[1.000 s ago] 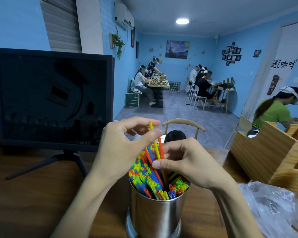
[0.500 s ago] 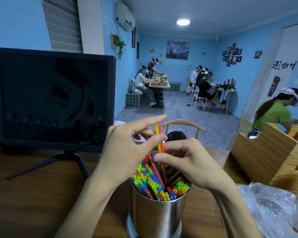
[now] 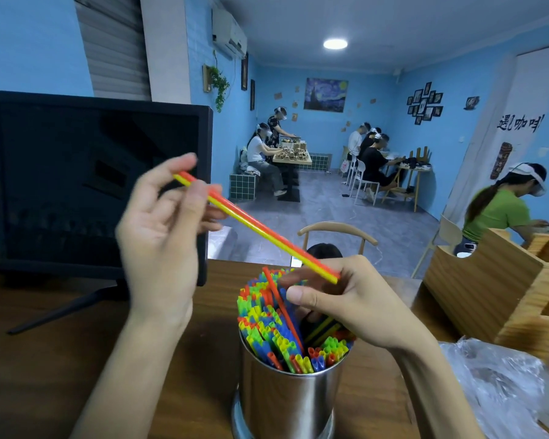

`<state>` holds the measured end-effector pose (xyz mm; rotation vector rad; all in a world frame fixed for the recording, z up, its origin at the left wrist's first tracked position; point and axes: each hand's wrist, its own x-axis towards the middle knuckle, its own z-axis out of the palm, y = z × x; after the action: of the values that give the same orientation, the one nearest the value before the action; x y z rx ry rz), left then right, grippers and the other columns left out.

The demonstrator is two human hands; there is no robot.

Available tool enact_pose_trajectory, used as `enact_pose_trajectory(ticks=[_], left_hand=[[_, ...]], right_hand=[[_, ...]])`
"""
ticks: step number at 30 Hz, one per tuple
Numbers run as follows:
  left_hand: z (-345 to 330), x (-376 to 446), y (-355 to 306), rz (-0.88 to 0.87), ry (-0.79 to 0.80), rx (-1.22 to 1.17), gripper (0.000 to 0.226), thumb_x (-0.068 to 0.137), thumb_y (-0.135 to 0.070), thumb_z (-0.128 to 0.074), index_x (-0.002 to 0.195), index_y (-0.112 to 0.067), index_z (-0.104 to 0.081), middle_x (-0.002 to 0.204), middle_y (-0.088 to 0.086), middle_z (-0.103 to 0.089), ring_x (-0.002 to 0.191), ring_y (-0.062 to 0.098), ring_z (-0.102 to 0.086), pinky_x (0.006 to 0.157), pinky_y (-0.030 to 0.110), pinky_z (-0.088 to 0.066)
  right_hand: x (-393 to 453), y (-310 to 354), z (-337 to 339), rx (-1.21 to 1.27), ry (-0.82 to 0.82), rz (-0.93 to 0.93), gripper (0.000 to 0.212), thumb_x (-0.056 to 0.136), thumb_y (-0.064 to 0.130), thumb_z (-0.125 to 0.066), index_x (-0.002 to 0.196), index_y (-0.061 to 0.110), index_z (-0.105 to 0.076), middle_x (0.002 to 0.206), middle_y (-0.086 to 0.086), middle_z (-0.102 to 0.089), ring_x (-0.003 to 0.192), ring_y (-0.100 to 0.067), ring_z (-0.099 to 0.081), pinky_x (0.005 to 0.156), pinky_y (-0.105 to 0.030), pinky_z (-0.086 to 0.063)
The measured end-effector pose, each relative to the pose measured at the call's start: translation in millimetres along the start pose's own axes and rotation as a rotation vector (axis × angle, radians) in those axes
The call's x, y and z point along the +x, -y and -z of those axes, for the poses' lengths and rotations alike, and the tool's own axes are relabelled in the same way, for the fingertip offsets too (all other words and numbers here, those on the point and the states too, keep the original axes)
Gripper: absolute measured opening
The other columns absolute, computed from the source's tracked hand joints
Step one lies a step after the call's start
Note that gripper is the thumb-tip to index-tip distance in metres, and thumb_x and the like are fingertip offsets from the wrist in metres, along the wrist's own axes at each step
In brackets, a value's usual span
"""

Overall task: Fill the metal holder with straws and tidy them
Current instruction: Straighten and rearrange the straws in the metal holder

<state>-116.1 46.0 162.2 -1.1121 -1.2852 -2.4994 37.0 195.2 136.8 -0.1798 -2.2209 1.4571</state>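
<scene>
A shiny metal holder (image 3: pixel 290 397) stands on the wooden table (image 3: pixel 45 359) just in front of me, packed with several colourful straws (image 3: pixel 263 324). My left hand (image 3: pixel 162 236) is raised to the holder's upper left and pinches two straws, one orange and one yellow (image 3: pixel 260 231), near their upper ends. They slant down to the right above the holder. My right hand (image 3: pixel 352 304) sits over the holder's right side, fingers curled around the lower ends of the two straws. One orange straw (image 3: pixel 282 312) leans across the bunch.
A dark monitor (image 3: pixel 92 182) on a stand fills the left. A wooden box (image 3: pixel 495 289) sits at the right, crumpled clear plastic (image 3: pixel 495 384) in front of it. A chair back (image 3: pixel 336 229) shows beyond the table edge. Several people sit at tables farther back.
My left hand has lifted up and to the left, drawing the orange and yellow straws out of the holder until they slant across above it. My right hand stayed over the holder.
</scene>
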Motion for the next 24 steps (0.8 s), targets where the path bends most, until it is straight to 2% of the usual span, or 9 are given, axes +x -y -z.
enact_pose_trajectory(ticks=[2, 5, 8, 10, 12, 14, 18, 21, 24], left_hand=[[5, 3, -2, 0.042, -0.089, -0.058, 0.022, 0.101, -0.013, -0.058, 0.123, -0.017, -0.06, 0.095, 0.002, -0.077, 0.076, 0.011, -0.069, 0.073, 0.022, -0.055], [3, 2, -2, 0.128, -0.076, -0.094, 0.018, 0.099, -0.012, -0.059, 0.117, -0.016, -0.062, 0.096, 0.004, -0.077, 0.076, 0.012, -0.069, 0.074, 0.023, -0.057], [-4, -3, 2, 0.194, 0.047, -0.028, 0.018, 0.09, -0.019, -0.066, 0.107, -0.015, -0.064, 0.089, 0.005, -0.077, 0.076, 0.014, -0.072, 0.072, 0.023, -0.058], [-6, -6, 6, 0.247, 0.16, 0.061, 0.022, 0.081, -0.023, -0.07, 0.1, -0.014, -0.065, 0.083, 0.006, -0.077, 0.077, 0.016, -0.074, 0.071, 0.022, -0.059], [-6, -8, 9, 0.321, 0.27, 0.128, 0.022, 0.076, -0.023, -0.073, 0.093, -0.01, -0.067, 0.079, 0.009, -0.077, 0.078, 0.019, -0.075, 0.07, 0.021, -0.059], [-6, -8, 12, 0.372, 0.368, 0.185, 0.022, 0.073, -0.022, -0.076, 0.088, -0.007, -0.067, 0.078, 0.01, -0.077, 0.078, 0.022, -0.074, 0.07, 0.023, -0.059], [-8, -11, 12, 0.401, 0.525, 0.311, 0.015, 0.077, -0.01, -0.081, 0.081, -0.006, -0.067, 0.077, 0.005, -0.078, 0.072, 0.017, -0.076, 0.065, 0.022, -0.059], [-10, -14, 15, 0.392, 0.613, 0.405, 0.016, 0.077, -0.011, -0.084, 0.078, -0.011, -0.068, 0.078, 0.001, -0.078, 0.075, 0.019, -0.076, 0.071, 0.029, -0.062], [-10, -15, 19, 0.397, 0.751, 0.436, 0.012, 0.079, -0.019, -0.084, 0.086, -0.019, -0.074, 0.086, -0.002, -0.078, 0.084, 0.014, -0.075, 0.08, 0.028, -0.059]], right_hand=[[0, 1, 1, 0.077, -0.057, 0.012, 0.026, 0.08, 0.025, -0.076, 0.103, 0.014, -0.078, 0.079, -0.017, -0.077, 0.07, -0.03, -0.075, 0.062, -0.033, -0.06], [1, 4, 4, 0.255, -0.195, 0.056, 0.027, 0.077, 0.019, -0.071, 0.102, 0.008, -0.075, 0.081, -0.019, -0.077, 0.063, -0.025, -0.074, 0.056, -0.028, -0.058], [2, 8, 5, 0.386, -0.369, 0.096, 0.02, 0.076, 0.022, -0.07, 0.087, 0.007, -0.077, 0.084, -0.017, -0.078, 0.061, -0.022, -0.074, 0.054, -0.024, -0.058], [3, 8, 7, 0.461, -0.481, 0.103, 0.022, 0.072, 0.033, -0.073, 0.075, 0.013, -0.08, 0.086, -0.012, -0.079, 0.062, -0.019, -0.074, 0.056, -0.021, -0.057], [4, 8, 11, 0.511, -0.543, 0.103, 0.02, 0.07, 0.037, -0.073, 0.073, 0.019, -0.081, 0.082, -0.007, -0.078, 0.066, -0.018, -0.075, 0.058, -0.02, -0.057], [3, 9, 14, 0.553, -0.555, 0.113, 0.018, 0.071, 0.035, -0.074, 0.076, 0.019, -0.081, 0.083, -0.008, -0.077, 0.072, -0.021, -0.076, 0.063, -0.022, -0.059], [3, 10, 14, 0.575, -0.515, 0.143, 0.017, 0.081, 0.025, -0.068, 0.093, 0.018, -0.077, 0.104, -0.013, -0.078, 0.082, -0.023, -0.076, 0.072, -0.027, -0.061], [3, 12, 7, 0.482, -0.509, 0.187, 0.019, 0.085, 0.024, -0.064, 0.1, 0.016, -0.073, 0.099, -0.009, -0.078, 0.084, -0.026, -0.076, 0.07, -0.029, -0.061], [3, 14, 3, 0.374, -0.604, 0.241, 0.017, 0.087, 0.025, -0.064, 0.099, 0.016, -0.072, 0.083, -0.004, -0.076, 0.074, -0.023, -0.076, 0.061, -0.024, -0.059]])
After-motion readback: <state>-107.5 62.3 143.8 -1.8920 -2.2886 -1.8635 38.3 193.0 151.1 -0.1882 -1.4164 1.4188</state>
